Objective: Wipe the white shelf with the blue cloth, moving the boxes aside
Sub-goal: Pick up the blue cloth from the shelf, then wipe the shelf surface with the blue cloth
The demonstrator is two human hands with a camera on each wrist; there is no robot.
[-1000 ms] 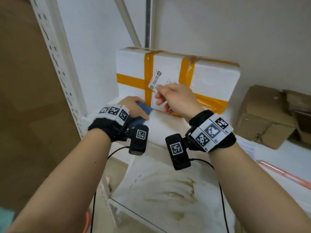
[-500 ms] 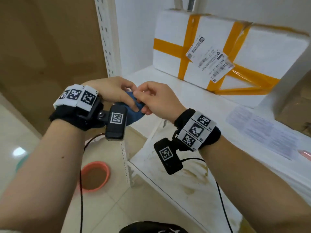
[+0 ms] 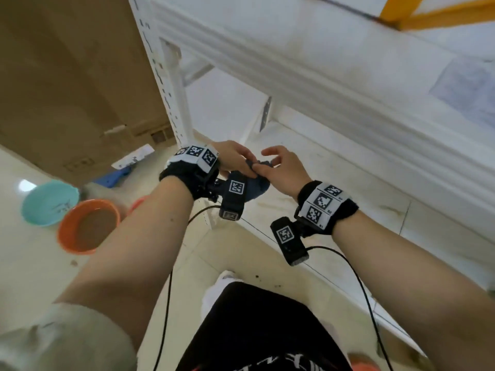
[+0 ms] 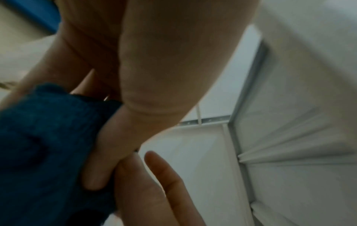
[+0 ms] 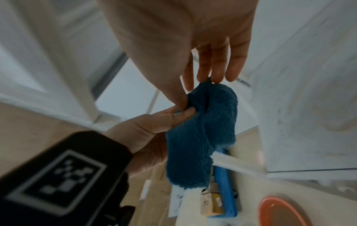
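Both hands are held together below the top board of the white shelf (image 3: 321, 76), in front of its lower board. Between them hangs the crumpled dark blue cloth (image 3: 257, 188) (image 5: 203, 130) (image 4: 48, 137). My left hand (image 3: 245, 163) grips the cloth's upper edge, thumb on top (image 5: 185, 112). My right hand (image 3: 261, 167) pinches the same edge between thumb and forefinger (image 5: 183, 102), its other fingers held straight. A corner of the white box with orange tape (image 3: 401, 12) shows on the top board, far up right.
On the floor to the left stand an orange basin (image 3: 88, 226) of brown water and a teal basin (image 3: 48, 202). A blue object (image 3: 112, 178) lies by the shelf post. A paper sheet (image 3: 471, 87) lies on the top board. My leg (image 3: 254, 330) is below.
My right hand left the box's label and joined the left hand on the cloth. Both hands dropped from the top board to in front of the lower one, and the view tilted down.
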